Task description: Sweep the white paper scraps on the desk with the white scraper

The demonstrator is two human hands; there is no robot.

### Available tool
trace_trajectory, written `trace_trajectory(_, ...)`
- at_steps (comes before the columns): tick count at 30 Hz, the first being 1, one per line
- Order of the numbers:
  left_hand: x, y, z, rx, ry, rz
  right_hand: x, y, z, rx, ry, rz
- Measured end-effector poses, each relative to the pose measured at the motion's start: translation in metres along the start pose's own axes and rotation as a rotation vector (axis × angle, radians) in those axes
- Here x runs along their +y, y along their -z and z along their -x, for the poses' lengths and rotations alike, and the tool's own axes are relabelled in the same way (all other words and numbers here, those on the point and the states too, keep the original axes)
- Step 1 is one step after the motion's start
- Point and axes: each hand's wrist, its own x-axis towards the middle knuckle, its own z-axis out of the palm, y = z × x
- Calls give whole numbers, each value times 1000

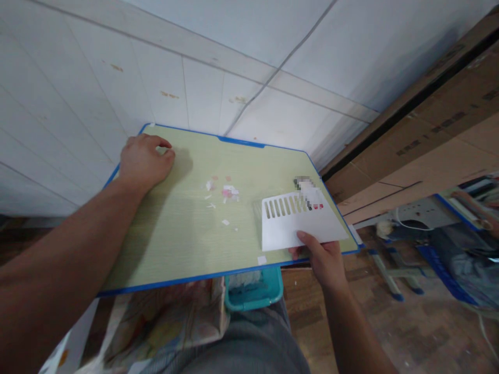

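My right hand (325, 259) grips the lower edge of a white card (292, 228), thumb on top and fingers underneath. A row of long slots runs along the card's upper left side. It is held above the right part of a pale yellow-green desk top (187, 244) with a blue rim. Part of a pixelated patch (310, 192) overlaps the card's upper right. At the desk's far left, my left hand (146, 158) has its fingers curled, with thumb and index finger almost meeting; anything between them is hidden. Small white and pink paper scraps (229, 192) lie mid-desk.
A white panelled wall (202, 88) with a grey cable (273, 75) stands behind the desk. Large cardboard boxes (424, 130) rise on the right. Below the front edge sit a teal basket (253, 303) and a cloth bag (187, 317). Another desk and a chair stand far right.
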Motion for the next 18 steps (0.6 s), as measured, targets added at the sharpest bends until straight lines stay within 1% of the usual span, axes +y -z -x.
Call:
trace_trajectory(11, -15, -11, -7, 34, -35, 38, -5, -4, 3, -57, -16, -40)
trace_trajectory(18, -11, -9, -4, 52, -41, 43, -9, -7, 4, -66, -24, -53)
